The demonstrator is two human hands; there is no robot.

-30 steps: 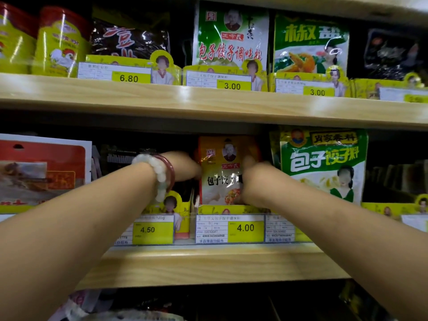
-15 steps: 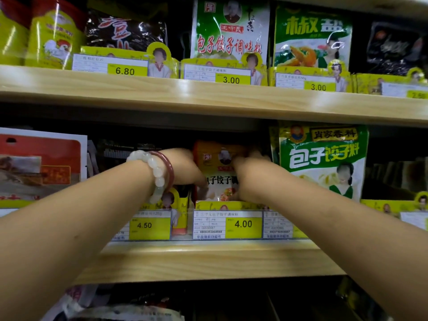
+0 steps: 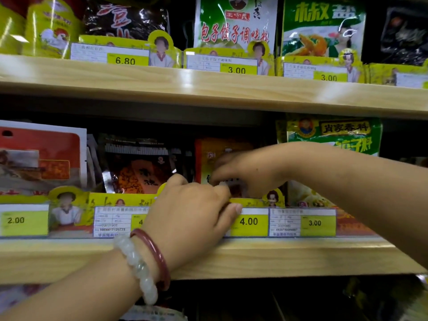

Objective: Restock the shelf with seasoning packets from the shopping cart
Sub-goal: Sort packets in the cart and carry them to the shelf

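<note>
Two hands at a shelf full of seasoning packs.

The wooden shelf runs wide across, with another shelf board above it. A big green packet stands at the right and a dark packet at the left. Between them stands the orange seasoning packet — it sits on the shelf behind the yellow 4.00 price tag. The right hand reaches across its front, fingers bent and pinching it low down. The left hand grips the price strip — fingers curled over the top, thumb pressed on the front. On that wrist sit a white bead bracelet and a red bangle.
</note>
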